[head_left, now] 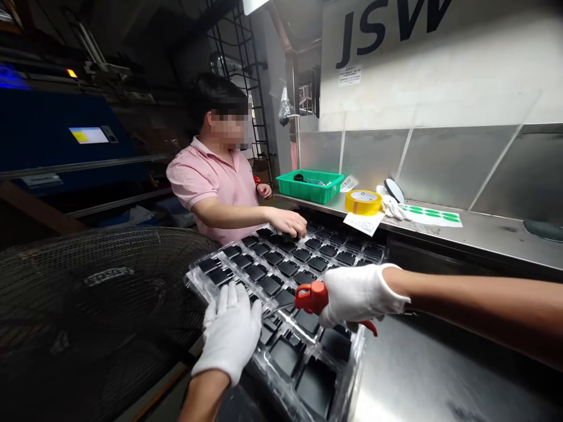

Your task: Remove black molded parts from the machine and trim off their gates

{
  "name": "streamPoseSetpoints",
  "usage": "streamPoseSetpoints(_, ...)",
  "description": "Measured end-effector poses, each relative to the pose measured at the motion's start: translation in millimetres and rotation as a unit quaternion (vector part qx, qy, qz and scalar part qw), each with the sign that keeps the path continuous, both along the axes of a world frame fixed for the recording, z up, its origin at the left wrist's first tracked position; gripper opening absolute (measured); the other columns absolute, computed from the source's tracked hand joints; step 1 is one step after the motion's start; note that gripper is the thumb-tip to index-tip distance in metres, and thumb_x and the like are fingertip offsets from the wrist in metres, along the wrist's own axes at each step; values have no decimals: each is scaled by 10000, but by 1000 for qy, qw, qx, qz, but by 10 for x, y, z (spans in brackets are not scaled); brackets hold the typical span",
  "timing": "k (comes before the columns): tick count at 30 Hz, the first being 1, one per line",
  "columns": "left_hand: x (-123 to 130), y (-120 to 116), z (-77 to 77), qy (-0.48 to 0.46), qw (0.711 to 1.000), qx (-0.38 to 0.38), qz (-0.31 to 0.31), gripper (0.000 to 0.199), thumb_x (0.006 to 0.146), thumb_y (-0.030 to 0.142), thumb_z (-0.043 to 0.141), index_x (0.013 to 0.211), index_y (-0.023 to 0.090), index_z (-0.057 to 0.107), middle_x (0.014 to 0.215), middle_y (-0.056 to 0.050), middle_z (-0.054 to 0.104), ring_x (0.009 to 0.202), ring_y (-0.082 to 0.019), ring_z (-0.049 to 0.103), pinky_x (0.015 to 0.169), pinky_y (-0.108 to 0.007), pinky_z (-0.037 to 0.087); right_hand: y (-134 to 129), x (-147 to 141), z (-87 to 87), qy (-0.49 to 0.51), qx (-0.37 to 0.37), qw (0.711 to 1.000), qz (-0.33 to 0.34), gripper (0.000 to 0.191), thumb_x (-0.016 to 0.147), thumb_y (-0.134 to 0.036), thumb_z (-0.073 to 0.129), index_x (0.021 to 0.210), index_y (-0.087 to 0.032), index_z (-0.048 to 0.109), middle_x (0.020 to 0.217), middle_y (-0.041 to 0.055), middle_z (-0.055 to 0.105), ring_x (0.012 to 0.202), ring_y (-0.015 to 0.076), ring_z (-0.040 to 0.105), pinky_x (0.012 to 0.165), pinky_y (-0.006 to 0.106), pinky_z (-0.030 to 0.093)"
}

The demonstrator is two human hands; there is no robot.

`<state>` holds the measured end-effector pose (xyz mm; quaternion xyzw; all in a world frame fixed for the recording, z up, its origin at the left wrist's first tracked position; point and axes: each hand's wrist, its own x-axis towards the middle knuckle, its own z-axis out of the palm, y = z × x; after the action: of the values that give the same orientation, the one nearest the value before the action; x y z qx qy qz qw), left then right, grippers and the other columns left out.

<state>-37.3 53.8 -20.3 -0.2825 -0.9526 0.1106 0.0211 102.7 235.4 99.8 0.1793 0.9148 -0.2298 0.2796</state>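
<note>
Gloves on both hands. Your right hand [358, 293] gripped a red-handled tool [311, 297], tip over the clear tray [347, 363] of black parts [288, 268]. Your left hand [231, 331] lay flat, fingers spread, pressing the tray's near-left edge. Across the tray, a co-worker's bare hand [288, 223] rested on its far end. Yellow tape roll [363, 201] and green bin [310, 186] sat on the steel shelf [492, 234] behind.

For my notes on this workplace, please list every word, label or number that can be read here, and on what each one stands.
"JSW": large dark letters on the white machine panel.
Small white notice below the letters: too small to read.
Yellow tape roll: a mark on top, blurred.
Paper slip under the roll: unreadable.
Blue machine's screen: no legible text.
Fan guard badge: blurred.
</note>
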Motion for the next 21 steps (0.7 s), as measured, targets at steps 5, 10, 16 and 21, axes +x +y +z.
streamPoseSetpoints(5, 267, -13, -78, 22, 999, 6, -30, 632, 955, 390, 264, 1456, 20, 369, 1534, -182, 334, 1453, -308, 278, 1195, -481, 253, 35, 344, -29, -55, -51, 997, -30, 207, 619, -386, 570, 638, -180, 555, 539, 25, 599, 404, 188, 555, 323, 271, 409)
streamPoseSetpoints(10, 554, -98, -194, 46, 995, 44, -81, 650, 903, 397, 337, 1400, -9, 440, 1480, -212, 374, 1408, -345, 350, 1162, -521, 324, 87, 717, -147, -53, -70, 993, -82, 152, 547, -341, 520, 608, -204, 549, 554, 47, 639, 422, 248, 612, 294, 271, 386)
streamPoseSetpoints(16, 822, -181, -224, 82, 983, 102, -130, 663, 890, 434, 362, 1322, -38, 536, 1406, -254, 466, 1333, -363, 458, 1087, -511, 442, 103, 1131, -111, 2, 3, 996, -89, 105, 582, -334, 546, 545, -236, 538, 567, 24, 667, 463, 265, 649, 250, 242, 274)
streamPoseSetpoints(21, 906, -157, -279, 127, 972, 129, -154, 659, 900, 442, 314, 1255, -30, 605, 1362, -272, 514, 1291, -377, 506, 1045, -535, 474, 146, 1326, -19, -32, 30, 986, -163, 74, 614, -341, 582, 606, -268, 592, 573, 21, 689, 434, 221, 633, 270, 242, 269)
